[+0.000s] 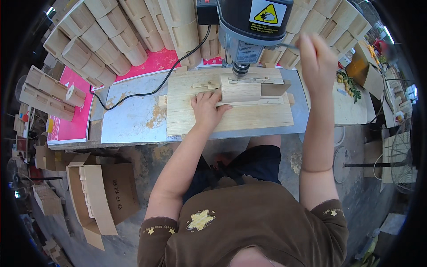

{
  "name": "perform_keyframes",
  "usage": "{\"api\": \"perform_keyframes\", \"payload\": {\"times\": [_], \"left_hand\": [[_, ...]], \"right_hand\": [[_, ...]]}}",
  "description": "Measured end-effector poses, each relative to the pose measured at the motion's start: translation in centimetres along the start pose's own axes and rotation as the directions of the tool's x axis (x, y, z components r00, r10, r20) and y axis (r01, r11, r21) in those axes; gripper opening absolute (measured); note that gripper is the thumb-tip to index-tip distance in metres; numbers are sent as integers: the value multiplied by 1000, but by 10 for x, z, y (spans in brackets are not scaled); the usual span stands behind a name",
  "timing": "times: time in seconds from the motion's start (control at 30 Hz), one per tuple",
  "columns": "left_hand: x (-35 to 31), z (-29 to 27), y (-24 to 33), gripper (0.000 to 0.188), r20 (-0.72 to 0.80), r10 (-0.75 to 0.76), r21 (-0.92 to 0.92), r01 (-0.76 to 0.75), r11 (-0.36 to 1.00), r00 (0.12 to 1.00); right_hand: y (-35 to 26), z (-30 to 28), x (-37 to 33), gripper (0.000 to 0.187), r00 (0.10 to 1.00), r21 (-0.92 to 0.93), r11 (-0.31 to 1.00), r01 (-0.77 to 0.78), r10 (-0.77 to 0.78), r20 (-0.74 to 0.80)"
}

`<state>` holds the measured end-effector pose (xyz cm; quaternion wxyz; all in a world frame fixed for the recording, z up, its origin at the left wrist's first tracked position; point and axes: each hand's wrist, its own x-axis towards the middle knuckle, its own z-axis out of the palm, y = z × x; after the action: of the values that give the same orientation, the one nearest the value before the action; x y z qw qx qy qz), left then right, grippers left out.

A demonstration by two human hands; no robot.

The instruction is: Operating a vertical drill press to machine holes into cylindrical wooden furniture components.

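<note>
A bench drill press (251, 33) stands at the back of the table, its chuck (240, 70) low over a pale wooden cylinder (240, 92). The cylinder lies on its side in a wooden jig on a flat board (255, 119). My left hand (207, 109) grips the cylinder's left end, thumb along the near side and fingers bent behind. Raised to the right of the machine, my right hand (316, 60) is closed around the end of the drill press lever (289, 46); the fingers hide the grip. A bit below the chuck is too small to make out.
Stacked wooden cylinders (95, 42) with cut slots line the back and left on pink sheeting (153, 59). A black cable (147, 94) crosses the grey tabletop. An open cardboard box (118, 191) sits on the floor at left. A fan (402, 155) stands at right.
</note>
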<state>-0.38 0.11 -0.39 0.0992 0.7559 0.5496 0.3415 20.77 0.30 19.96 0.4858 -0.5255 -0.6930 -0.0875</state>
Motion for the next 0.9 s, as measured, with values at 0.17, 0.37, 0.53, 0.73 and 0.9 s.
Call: {"api": "perform_keyframes", "payload": {"times": [0.17,0.37,0.53,0.73,0.9], "left_hand": [[-1,-1,-2,52,-39,13,-1,-13,1000,999],[4,1,2,47,-43,28,-18,-29,999,999],[4,2,1,48,-55,24,-7,-24,1000,998],[-5,-4,-4,49,-49,-8,-16,8,1000,999],[8,5,17,53,-23,-73,-142,69,988,997]], "right_hand": [[0,31,-75,12,986,352,933,-75,122,-115],[38,77,-105,15,979,347,933,94,-24,-201],[36,65,-98,12,972,291,945,148,-86,-217],[1,24,1,25,985,215,977,6,32,-171],[26,32,85,31,988,-4,994,-106,105,-117]]}}
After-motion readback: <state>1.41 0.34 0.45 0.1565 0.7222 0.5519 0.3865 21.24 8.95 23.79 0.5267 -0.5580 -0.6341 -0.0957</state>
